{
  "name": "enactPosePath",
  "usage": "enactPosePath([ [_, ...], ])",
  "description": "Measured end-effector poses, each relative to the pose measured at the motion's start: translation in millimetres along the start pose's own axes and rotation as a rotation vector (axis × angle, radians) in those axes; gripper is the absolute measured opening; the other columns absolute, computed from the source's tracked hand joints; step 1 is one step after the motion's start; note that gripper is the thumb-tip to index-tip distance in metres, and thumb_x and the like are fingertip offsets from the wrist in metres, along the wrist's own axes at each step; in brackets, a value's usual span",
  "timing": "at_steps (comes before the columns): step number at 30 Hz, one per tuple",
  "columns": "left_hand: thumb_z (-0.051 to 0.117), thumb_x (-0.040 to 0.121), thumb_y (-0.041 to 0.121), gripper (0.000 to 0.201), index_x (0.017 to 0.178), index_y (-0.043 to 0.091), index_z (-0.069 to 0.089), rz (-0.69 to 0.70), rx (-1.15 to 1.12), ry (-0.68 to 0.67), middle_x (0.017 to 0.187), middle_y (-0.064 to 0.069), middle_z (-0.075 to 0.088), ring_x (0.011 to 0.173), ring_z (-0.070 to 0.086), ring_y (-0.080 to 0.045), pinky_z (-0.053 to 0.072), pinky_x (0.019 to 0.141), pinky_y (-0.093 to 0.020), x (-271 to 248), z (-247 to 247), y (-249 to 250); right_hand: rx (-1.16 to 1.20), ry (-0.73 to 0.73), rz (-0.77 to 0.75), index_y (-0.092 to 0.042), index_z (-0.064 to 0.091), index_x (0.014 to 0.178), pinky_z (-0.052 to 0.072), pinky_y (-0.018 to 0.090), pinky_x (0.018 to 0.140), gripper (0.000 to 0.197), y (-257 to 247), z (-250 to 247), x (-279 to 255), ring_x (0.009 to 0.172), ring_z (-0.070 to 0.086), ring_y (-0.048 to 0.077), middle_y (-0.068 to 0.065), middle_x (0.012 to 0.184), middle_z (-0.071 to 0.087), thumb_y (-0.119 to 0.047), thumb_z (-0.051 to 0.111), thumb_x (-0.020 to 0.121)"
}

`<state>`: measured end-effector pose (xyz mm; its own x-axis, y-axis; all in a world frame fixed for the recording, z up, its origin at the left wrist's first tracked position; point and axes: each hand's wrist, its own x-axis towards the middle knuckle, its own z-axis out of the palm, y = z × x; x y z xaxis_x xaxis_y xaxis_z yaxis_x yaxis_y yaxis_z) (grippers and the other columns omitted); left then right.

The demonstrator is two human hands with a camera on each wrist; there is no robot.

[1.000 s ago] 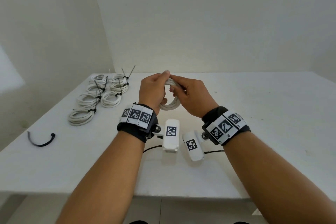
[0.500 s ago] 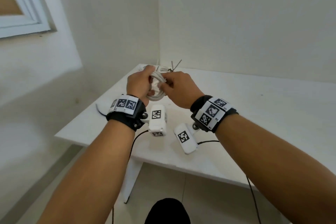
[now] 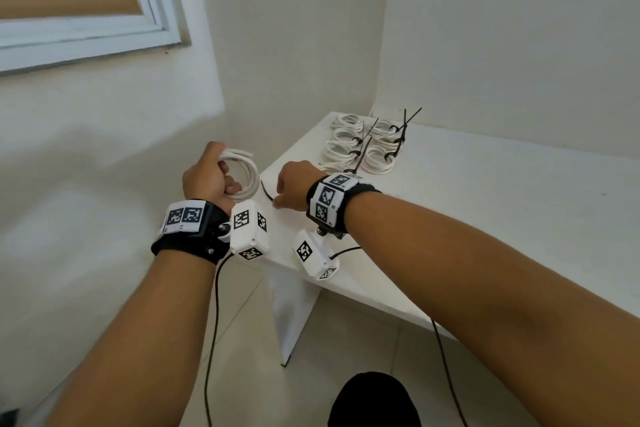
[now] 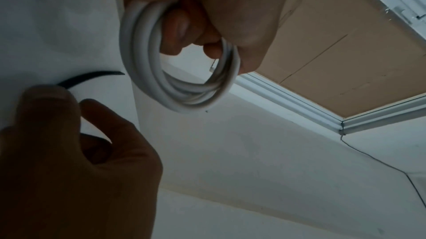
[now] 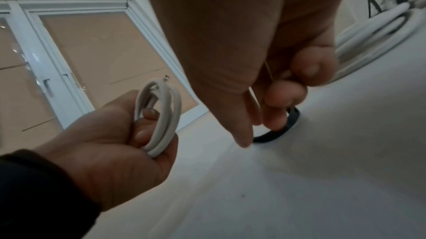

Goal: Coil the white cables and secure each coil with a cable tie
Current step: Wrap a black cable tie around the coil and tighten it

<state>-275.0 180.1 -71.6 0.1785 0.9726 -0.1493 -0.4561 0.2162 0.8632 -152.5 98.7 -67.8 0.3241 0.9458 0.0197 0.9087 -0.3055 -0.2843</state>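
Observation:
My left hand grips a coiled white cable and holds it upright in the air, just beyond the table's left edge. The same coil hangs from my curled fingers in the left wrist view. My right hand is down on the table's near left corner. Its thumb and forefinger pinch a black cable tie that lies curved on the white table. One end of the tie sticks out from under the thumb.
Several tied white coils with black tie tails lie in two rows at the table's far left corner, close behind my right hand. One of these coils shows in the right wrist view. A wall and a window stand to the left.
My right hand has let go of the coil and dropped onto the black tie. The left hand has carried the coil left, past the table edge. My head has turned left.

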Motion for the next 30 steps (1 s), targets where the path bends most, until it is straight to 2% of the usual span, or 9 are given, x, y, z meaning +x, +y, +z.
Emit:
enactPosePath([
  [3, 0.068, 0.078, 0.019, 0.027, 0.06, 0.015, 0.049, -0.006, 0.001, 0.004, 0.053, 0.002, 0.038, 0.04, 0.021, -0.014, 0.018, 0.041, -0.022, 6, -7, -1, -0.026, -0.059, 0.034, -0.005, 0.071, 0.1, 0.058, 0.032, 0.074, 0.026, -2, 7, 10, 0.091, 0.07, 0.026, 0.01, 0.099, 0.073, -0.025, 0.075, 0.083],
  [6, 0.068, 0.078, 0.02, 0.027, 0.06, 0.015, 0.049, -0.016, 0.003, -0.007, 0.052, 0.003, 0.039, 0.041, 0.022, -0.014, 0.018, 0.042, -0.022, 9, -7, -5, -0.041, -0.067, 0.054, -0.006, 0.07, 0.107, 0.056, 0.031, 0.076, 0.022, 0, 7, 13, 0.096, 0.069, 0.028, 0.011, 0.105, 0.072, -0.016, 0.067, 0.087],
  [8, 0.067, 0.079, 0.02, 0.027, 0.06, 0.015, 0.049, -0.022, 0.01, -0.023, 0.052, 0.003, 0.039, 0.04, 0.022, -0.014, 0.018, 0.043, -0.023, 8, -3, -8, -0.041, -0.097, 0.058, -0.004, 0.07, 0.109, 0.057, 0.032, 0.078, 0.021, 4, 1, 7, 0.092, 0.07, 0.026, 0.011, 0.105, 0.073, -0.011, 0.063, 0.09],
  [11, 0.066, 0.081, 0.021, 0.028, 0.061, 0.016, 0.047, -0.042, 0.015, -0.067, 0.054, 0.003, 0.038, 0.04, 0.022, -0.013, 0.018, 0.043, -0.022, 2, 9, -14, 0.081, -0.095, 0.068, -0.001, 0.072, 0.101, 0.062, 0.033, 0.076, 0.018, 20, -14, -11, 0.081, 0.075, 0.021, 0.008, 0.089, 0.077, -0.007, 0.056, 0.093],
  [16, 0.067, 0.079, 0.021, 0.028, 0.061, 0.017, 0.046, -0.092, 0.025, -0.159, 0.054, 0.004, 0.037, 0.041, 0.021, -0.013, 0.015, 0.046, -0.025, -20, 45, -29, 0.325, 0.029, 0.16, -0.002, 0.074, 0.084, 0.062, 0.029, 0.071, 0.033, 71, -40, -50, 0.068, 0.075, 0.02, 0.004, 0.073, 0.076, -0.026, 0.055, 0.095],
  [19, 0.068, 0.079, 0.022, 0.029, 0.062, 0.017, 0.045, -0.126, 0.038, -0.231, 0.055, 0.003, 0.037, 0.041, 0.021, -0.012, 0.015, 0.045, -0.024, -41, 79, -44, 0.346, 0.141, 0.219, -0.006, 0.073, 0.077, 0.059, 0.023, 0.063, 0.037, 110, -57, -79, 0.058, 0.071, 0.013, 0.001, 0.069, 0.075, -0.036, 0.061, 0.094],
  [22, 0.069, 0.081, 0.021, 0.031, 0.062, 0.017, 0.045, -0.151, 0.061, -0.334, 0.053, 0.003, 0.037, 0.039, 0.021, -0.012, 0.014, 0.046, -0.024, -71, 118, -61, 0.338, 0.279, 0.301, -0.011, 0.072, 0.075, 0.056, 0.021, 0.057, 0.023, 153, -74, -112, 0.054, 0.069, 0.009, 0.0, 0.067, 0.074, -0.027, 0.066, 0.09],
  [25, 0.069, 0.084, 0.021, 0.033, 0.06, 0.017, 0.046, -0.169, 0.11, -0.452, 0.05, 0.003, 0.038, 0.037, 0.023, -0.011, 0.014, 0.045, -0.022, -107, 158, -82, 0.403, 0.395, 0.377, -0.013, 0.071, 0.081, 0.057, 0.024, 0.06, 0.009, 197, -89, -146, 0.055, 0.07, 0.01, 0.0, 0.066, 0.074, -0.016, 0.066, 0.088],
  [30, 0.067, 0.085, 0.022, 0.031, 0.06, 0.016, 0.049, -0.191, 0.25, -0.672, 0.05, 0.003, 0.039, 0.037, 0.023, -0.012, 0.018, 0.041, -0.02, -173, 216, -122, 0.519, 0.643, 0.465, -0.009, 0.069, 0.085, 0.057, 0.024, 0.058, 0.004, 255, -110, -200, 0.055, 0.069, 0.013, 0.003, 0.068, 0.074, -0.009, 0.066, 0.088],
])
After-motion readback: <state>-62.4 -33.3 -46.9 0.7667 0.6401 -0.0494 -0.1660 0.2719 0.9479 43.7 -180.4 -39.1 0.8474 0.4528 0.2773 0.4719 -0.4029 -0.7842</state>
